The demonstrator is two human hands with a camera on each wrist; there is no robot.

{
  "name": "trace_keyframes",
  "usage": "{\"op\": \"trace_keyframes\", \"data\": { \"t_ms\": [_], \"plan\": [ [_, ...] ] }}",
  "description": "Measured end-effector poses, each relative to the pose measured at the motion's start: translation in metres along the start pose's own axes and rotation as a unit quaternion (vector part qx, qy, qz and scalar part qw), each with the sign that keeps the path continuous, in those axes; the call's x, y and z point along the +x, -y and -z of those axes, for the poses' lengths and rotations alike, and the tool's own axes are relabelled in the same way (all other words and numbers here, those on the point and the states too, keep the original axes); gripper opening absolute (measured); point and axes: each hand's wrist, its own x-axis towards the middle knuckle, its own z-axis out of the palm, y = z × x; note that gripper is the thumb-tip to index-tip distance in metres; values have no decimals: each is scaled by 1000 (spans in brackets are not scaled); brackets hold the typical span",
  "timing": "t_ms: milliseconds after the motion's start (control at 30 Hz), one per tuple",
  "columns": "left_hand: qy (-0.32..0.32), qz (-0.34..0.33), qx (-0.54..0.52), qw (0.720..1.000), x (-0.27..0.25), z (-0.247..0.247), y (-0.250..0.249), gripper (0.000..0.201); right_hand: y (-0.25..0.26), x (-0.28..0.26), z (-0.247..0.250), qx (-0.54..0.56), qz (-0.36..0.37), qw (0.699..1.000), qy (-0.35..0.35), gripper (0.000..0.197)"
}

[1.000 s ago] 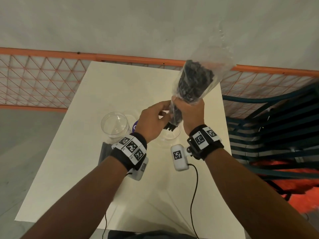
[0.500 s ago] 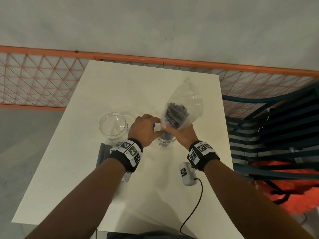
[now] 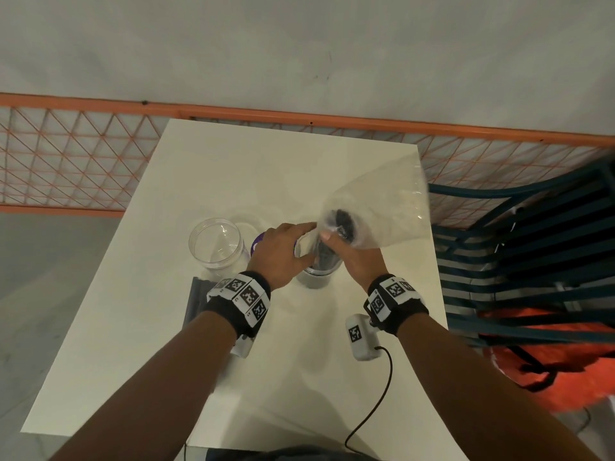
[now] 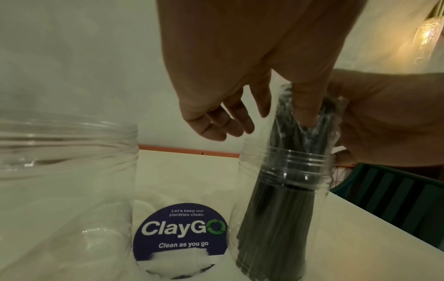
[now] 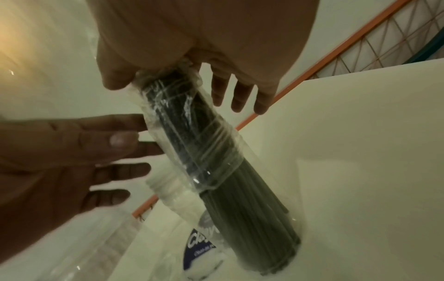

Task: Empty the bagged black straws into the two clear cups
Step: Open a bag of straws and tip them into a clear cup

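Note:
A clear plastic bag [image 3: 382, 201] stands mouth-down in the right clear cup [image 3: 314, 279]. The black straws [image 3: 324, 261] reach from the bag down to the cup's bottom [image 4: 276, 218]. My right hand [image 3: 356, 261] grips the bag around the bundle just above the rim, with the thumb on one side and the fingers on the other [image 5: 168, 62]. Fingers straight, my left hand [image 3: 283, 247] lies against the cup's rim and touches the bag [image 5: 72, 152]. The left clear cup [image 3: 216, 247] stands empty beside it [image 4: 67, 171].
A round purple ClayGo sticker [image 4: 180, 232] lies on the white table [image 3: 233, 168] between the cups. A grey flat object [image 3: 196, 301] sits under my left wrist. A teal slatted chair [image 3: 515, 261] stands at the right edge, and an orange mesh fence [image 3: 66, 161] runs behind.
The bag came down from above the table into the right cup, and the straws slid down into it. My left hand moved onto the cup's rim.

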Motion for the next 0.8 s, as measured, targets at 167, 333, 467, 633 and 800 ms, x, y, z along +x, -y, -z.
{"op": "trace_keyframes", "data": {
  "t_ms": [167,333,467,633,800],
  "plan": [
    [-21,25,-57,998,-2,-2,-2,84,24,1,12,25,37,998,-50,50],
    [-28,29,-14,999,1,-6,-9,81,49,2,23,50,37,997,-39,50],
    [-42,33,-24,998,3,-6,-13,80,63,2,30,67,53,994,-73,66],
    [-29,28,-22,999,3,-6,-12,78,77,-3,38,124,39,982,-134,65],
    [-27,35,-50,998,2,-5,-9,79,99,-29,58,154,52,959,-231,25]
  ]
}}
